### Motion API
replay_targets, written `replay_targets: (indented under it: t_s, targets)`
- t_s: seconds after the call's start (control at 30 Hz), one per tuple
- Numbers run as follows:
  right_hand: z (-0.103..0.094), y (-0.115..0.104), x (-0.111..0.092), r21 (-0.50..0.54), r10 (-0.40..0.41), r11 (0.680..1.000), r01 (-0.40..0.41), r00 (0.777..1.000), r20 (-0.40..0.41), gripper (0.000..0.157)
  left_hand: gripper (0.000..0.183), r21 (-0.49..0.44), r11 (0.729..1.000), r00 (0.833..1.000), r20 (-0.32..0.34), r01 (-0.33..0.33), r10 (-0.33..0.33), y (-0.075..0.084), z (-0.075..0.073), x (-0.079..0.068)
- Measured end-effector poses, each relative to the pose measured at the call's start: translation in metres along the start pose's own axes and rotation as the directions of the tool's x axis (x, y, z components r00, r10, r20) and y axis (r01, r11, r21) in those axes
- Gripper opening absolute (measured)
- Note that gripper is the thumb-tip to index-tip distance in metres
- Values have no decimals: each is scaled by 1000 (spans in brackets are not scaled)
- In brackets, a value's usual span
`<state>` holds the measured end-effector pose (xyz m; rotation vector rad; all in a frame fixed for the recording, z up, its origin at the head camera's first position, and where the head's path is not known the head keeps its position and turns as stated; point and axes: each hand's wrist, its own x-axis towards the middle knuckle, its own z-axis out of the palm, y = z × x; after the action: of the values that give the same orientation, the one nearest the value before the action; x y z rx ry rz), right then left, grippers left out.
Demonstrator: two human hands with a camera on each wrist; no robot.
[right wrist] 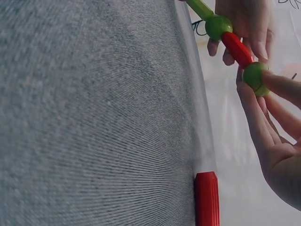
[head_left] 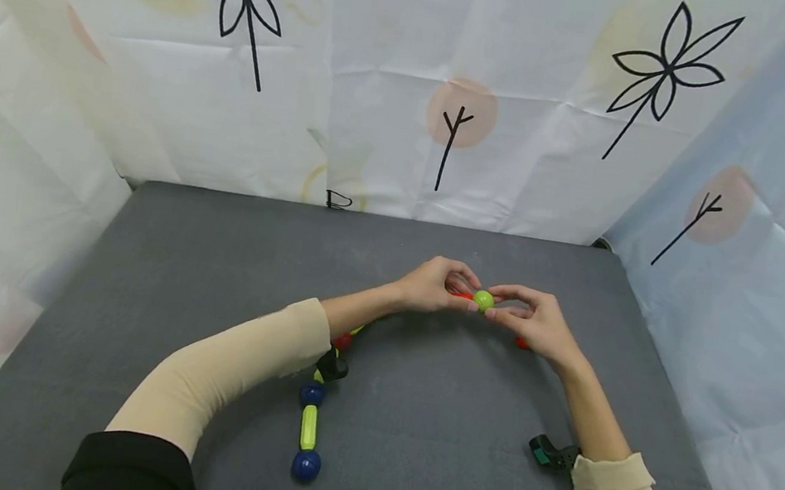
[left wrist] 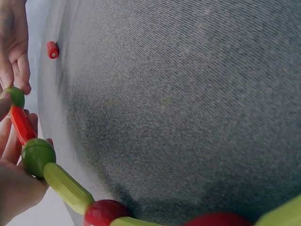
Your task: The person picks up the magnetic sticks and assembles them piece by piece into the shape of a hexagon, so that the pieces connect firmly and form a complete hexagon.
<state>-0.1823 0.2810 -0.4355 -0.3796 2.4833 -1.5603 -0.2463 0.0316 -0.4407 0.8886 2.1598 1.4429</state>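
Observation:
Both hands meet over the far side of the grey table. My right hand (head_left: pixel 538 324) pinches a light green ball (right wrist: pixel 254 77) between thumb and fingers. Fingers of my left hand (head_left: pixel 432 286) curl around the red rod (right wrist: pixel 236 48) joined to that ball, the thumb close to the ball. The rod's other end joins a second green ball (left wrist: pixel 37 157). From there a chain of yellow-green rods (left wrist: pixel 68 187) and red balls (left wrist: pixel 106 213) runs back under the left forearm. It ends in two blue balls (head_left: pixel 305 465) near the front, with a yellow-green rod between them.
A loose red rod (right wrist: pixel 207 200) lies on the table beneath the right hand. Printed cloth (head_left: pixel 378 134) hangs behind the table (head_left: pixel 439 452) and along both sides. The left sleeve (head_left: pixel 231 373) covers part of the chain in the head view.

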Motion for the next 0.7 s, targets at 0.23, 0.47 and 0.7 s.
replay_targets:
  t_s: [0.23,0.47,0.7]
  targets:
    - [1,1,-3,-12,12,1000,-12,999,-46,35,37,-10,1000,1000,4,-4,4,3,2,3]
    - [-3,4,-13,4,-6,1000,6,1000,4,42,38,25,999,999,12,-40,39,3,3,3]
    - [-27,21,-25,-146,-23,989,28,999,36,45,37,16,999,999,0,-40,40,0,1,2]
